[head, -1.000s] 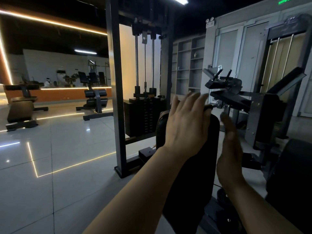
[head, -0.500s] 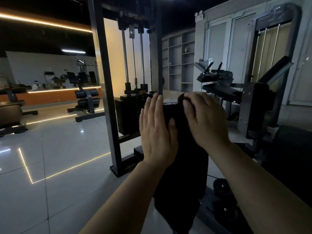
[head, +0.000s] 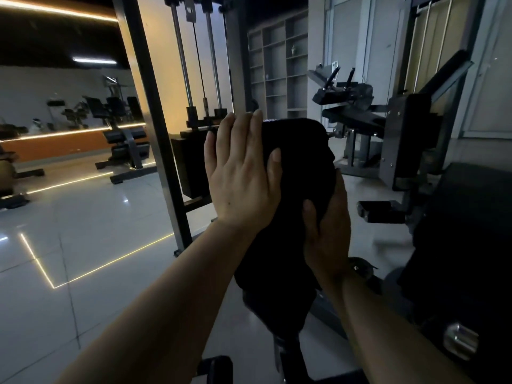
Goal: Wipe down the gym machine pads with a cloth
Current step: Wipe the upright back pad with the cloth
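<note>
An upright black machine pad [head: 273, 309] stands right in front of me, with a dark cloth [head: 297, 146] draped over its top and front. My left hand [head: 242, 176] lies flat against the cloth on the pad's left side, fingers straight and pointing up, thumb across the front. My right hand [head: 327, 234] is lower on the right side, its thumb and fingers closed around the cloth's edge. Pad and cloth are both black and hard to tell apart in the dim light.
A steel upright [head: 155, 139] and a weight stack [head: 189, 167] stand just left of the pad. Another machine [head: 410, 139] and a dark padded seat [head: 471, 239] crowd the right. Benches [head: 126, 142] sit far left on the glossy tiled floor [head: 83, 239].
My right hand went from beside the pad to its top right corner, then slid down the right side with the cloth. My left hand shifted from the pad's top to its left edge.
</note>
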The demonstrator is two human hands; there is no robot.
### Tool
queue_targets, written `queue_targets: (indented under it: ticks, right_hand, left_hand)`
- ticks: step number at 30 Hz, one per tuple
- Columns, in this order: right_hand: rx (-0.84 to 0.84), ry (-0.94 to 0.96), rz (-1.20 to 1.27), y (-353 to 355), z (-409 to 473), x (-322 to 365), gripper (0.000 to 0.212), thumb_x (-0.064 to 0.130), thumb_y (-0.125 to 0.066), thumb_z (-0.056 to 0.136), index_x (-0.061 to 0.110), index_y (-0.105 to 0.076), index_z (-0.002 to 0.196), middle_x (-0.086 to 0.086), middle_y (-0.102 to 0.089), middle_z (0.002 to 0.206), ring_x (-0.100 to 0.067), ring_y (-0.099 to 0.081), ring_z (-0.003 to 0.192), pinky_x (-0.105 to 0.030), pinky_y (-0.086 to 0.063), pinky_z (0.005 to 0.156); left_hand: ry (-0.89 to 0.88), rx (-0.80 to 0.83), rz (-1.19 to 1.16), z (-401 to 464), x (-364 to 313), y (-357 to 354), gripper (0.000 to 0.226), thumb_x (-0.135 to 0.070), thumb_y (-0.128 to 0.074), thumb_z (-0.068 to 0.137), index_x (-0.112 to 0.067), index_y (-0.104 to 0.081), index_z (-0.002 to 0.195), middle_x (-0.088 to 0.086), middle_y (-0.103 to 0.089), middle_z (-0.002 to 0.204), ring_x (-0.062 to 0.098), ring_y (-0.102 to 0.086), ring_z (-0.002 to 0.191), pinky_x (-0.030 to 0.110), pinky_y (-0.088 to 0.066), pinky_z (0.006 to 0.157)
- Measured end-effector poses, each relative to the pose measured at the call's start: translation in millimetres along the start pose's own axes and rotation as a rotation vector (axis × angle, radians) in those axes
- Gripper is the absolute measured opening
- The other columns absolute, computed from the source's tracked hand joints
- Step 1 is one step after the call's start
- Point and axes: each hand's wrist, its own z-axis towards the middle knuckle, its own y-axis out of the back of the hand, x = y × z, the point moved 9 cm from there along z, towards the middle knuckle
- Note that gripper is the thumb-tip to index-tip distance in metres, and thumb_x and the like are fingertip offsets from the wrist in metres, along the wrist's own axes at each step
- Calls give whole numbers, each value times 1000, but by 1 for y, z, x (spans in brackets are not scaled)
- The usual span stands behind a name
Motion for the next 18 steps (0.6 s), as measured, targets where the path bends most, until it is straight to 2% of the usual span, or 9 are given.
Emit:
queue_targets:
  ticks: [4, 7, 9, 10, 12, 15, 18]
  right_hand:
    - [-24, -20, -57, 5, -39, -15, 58, 54, -26, 98, 21, -18, 144, 22, -22, 144, 18, -20, 133, -3, -22, 104]
    - [11, -30, -27, 3, -55, -18, 57, 53, -24, 98, 15, -24, 141, 29, -26, 140, 23, -23, 127, 1, -23, 98]
    - [-9, -87, -33, 4, -43, -20, 62, 57, -23, 97, 12, -32, 139, 13, -42, 138, 19, -31, 124, 2, -26, 94]
    - [-12, -108, -40, 3, -32, -19, 65, 56, -23, 97, 9, -35, 140, 1, -46, 139, 10, -37, 125, 1, -28, 94]
    - [-12, -139, -34, 0, -9, -14, 70, 58, -23, 95, 8, -31, 144, -8, -42, 144, -4, -41, 125, 0, -29, 93]
    - [-34, -86, -22, 0, 4, -3, 72, 57, -30, 94, 9, -24, 148, 2, -33, 146, 8, -31, 128, -1, -26, 96]
    - [-79, -96, -73, 2, -28, -12, 64, 50, -33, 96, 9, -28, 145, 5, -35, 142, 19, -24, 128, -1, -23, 99]
  left_hand:
    - [3, 13, 24, 0, -1, 0, 59, -42, -25, 95, -12, -37, 144, 11, -43, 145, 26, -24, 139, 39, -4, 116]
    - [0, 34, 53, -1, -2, -2, 61, -46, -30, 95, -11, -36, 145, 12, -41, 146, 28, -23, 139, 40, -4, 116]
    - [-2, 32, 67, -1, -2, -2, 62, -47, -34, 95, -10, -35, 144, 13, -41, 146, 28, -24, 139, 41, -5, 115]
    - [-2, 32, 72, -1, -2, -2, 62, -47, -36, 95, -10, -35, 144, 12, -41, 146, 28, -23, 139, 41, -5, 115]
    - [-2, 26, 81, -1, -2, -2, 61, -47, -39, 95, -11, -36, 144, 12, -41, 145, 28, -24, 138, 42, -6, 115]
    - [-9, 21, 83, -1, -2, -2, 62, -47, -40, 95, -11, -36, 144, 11, -41, 145, 28, -24, 138, 43, -7, 115]
    - [-17, 24, 79, -1, -1, -4, 62, -47, -40, 95, -11, -35, 144, 12, -40, 146, 28, -23, 139, 41, -4, 115]
